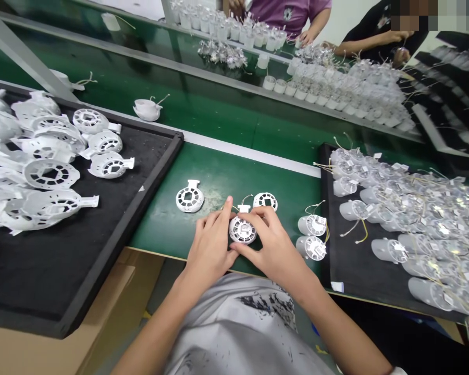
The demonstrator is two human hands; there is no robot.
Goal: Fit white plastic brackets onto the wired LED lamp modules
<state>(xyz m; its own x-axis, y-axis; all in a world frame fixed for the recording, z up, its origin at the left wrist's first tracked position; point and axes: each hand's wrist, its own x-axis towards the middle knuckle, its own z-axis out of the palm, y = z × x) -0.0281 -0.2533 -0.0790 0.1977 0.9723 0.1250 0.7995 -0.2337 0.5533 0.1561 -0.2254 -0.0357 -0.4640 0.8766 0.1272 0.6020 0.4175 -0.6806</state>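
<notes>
Between my hands, at the front of the green bench (pixel 160 224), is a round white plastic housing (pixel 243 230) with a slotted ring and a small tab. My right hand (pixel 271 245) grips it with thumb and fingers around its right side. My left hand (pixel 214 237) presses against its left side, fingers close together and one pointing up. A thin wire shows above the housing. A similar white slotted shell (pixel 189 198) lies to the left, and another slotted shell (pixel 266 200) lies just beyond my right hand. Two translucent cups with wires (pixel 311 248) lie to the right.
A black tray (pixel 113 229) on the left holds many white shells. On the right, a second black tray (pixel 347 271) is filled with wired translucent cups. One white part with a wire (pixel 147 109) sits on the conveyor behind. People work across the line among more cups.
</notes>
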